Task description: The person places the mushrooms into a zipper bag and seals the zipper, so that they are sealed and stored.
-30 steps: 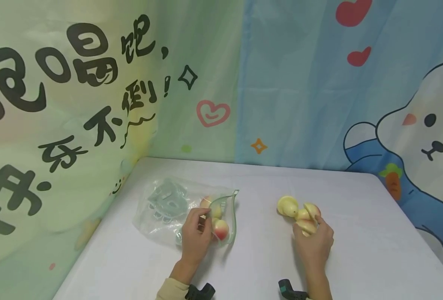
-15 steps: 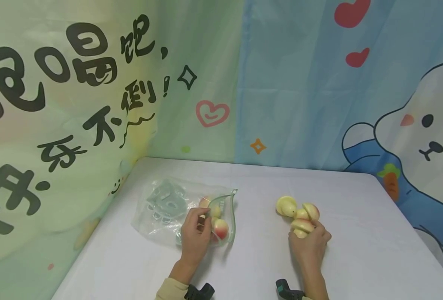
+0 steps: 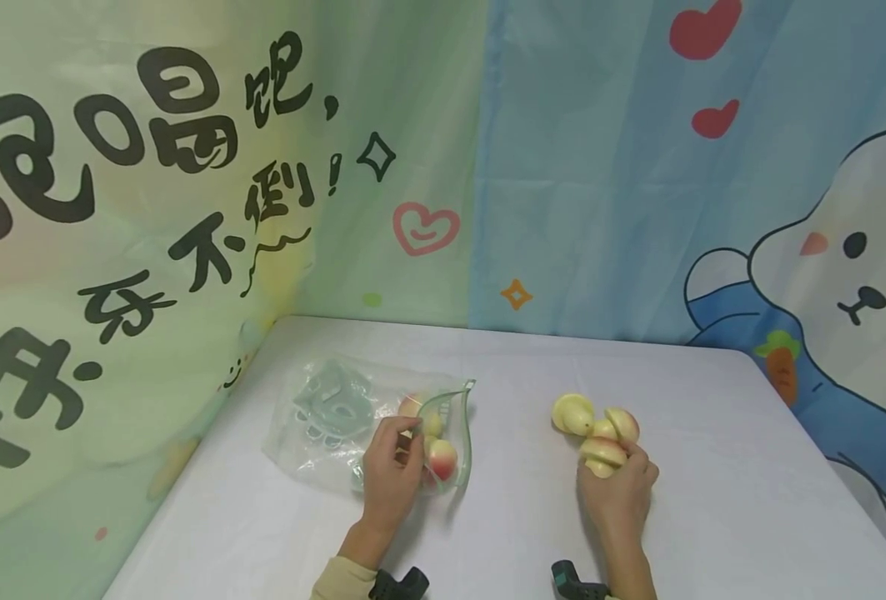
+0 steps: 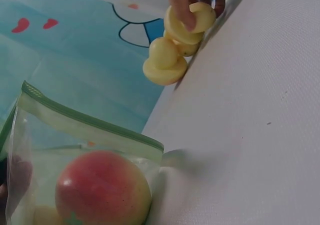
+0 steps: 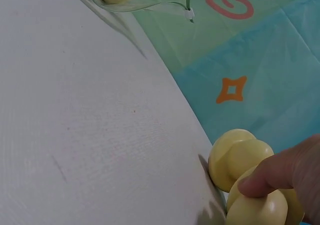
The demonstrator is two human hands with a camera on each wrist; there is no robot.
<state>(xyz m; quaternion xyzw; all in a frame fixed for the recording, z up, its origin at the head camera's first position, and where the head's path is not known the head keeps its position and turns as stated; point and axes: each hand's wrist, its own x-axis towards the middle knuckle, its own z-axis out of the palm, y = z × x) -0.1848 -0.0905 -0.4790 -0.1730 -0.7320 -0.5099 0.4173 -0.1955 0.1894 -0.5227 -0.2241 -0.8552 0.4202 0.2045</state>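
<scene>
At the left of the head view lies a clear zip bag (image 3: 315,454) with a green-edged mouth facing right. My left hand (image 3: 392,471) pinches the near edge of that mouth; its fingers partly hide the contents. Inside are several fruit-like pieces, one a red-blushed peach-like fruit (image 4: 102,187) near the opening. On the right, my right hand (image 3: 618,500) grips the nearest pale yellow, peach-like piece (image 3: 602,457), its thumb (image 5: 255,182) pressed on the rounded top. Just beyond are two similar pieces, a yellow one (image 3: 572,412) and a red-edged one (image 3: 623,423).
A white table (image 3: 518,500) carries everything. Printed cloth (image 3: 585,208) hangs behind its far edge and along the left side. Bluish-green printing (image 3: 335,398) shows on the bag. Dark wrist cameras (image 3: 401,583) sit at both wrists.
My right hand has drawn slightly toward me and left, and the piece it grips has turned to sit flatter in front of the others. My left hand and the bag have stayed put.
</scene>
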